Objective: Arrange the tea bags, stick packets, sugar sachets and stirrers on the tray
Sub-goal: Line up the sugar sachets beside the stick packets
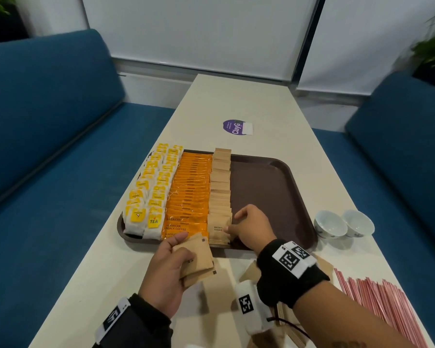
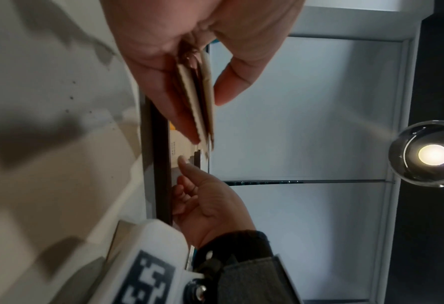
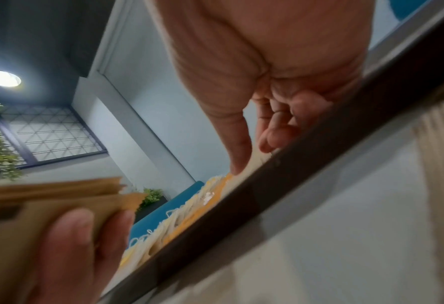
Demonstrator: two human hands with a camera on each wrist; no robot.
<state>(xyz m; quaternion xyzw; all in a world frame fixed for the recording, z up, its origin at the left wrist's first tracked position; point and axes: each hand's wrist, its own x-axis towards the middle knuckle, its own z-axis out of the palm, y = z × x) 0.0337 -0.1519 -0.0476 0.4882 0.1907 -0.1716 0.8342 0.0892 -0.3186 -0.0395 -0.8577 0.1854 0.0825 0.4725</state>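
Observation:
A brown tray [image 1: 266,192] carries two rows of yellow-tagged tea bags [image 1: 151,189], a row of orange stick packets [image 1: 191,192] and a row of brown sugar sachets [image 1: 220,182]; its right half is bare. My right hand [image 1: 232,226] pinches the front sachet [image 1: 217,228] of that row by its right edge, thumb on top in the right wrist view [image 3: 251,152]. My left hand [image 1: 186,249] grips a small stack of sugar sachets [image 1: 201,262] just in front of the tray's near rim [image 2: 161,164]. Red stirrers [image 1: 382,305] lie on the table at the right.
Two white cups [image 1: 329,223] stand right of the tray. More loose sachets [image 1: 251,272] lie on the table under my right wrist. A purple sticker [image 1: 236,126] is farther up the table. Blue sofas [image 1: 48,146] flank both long sides.

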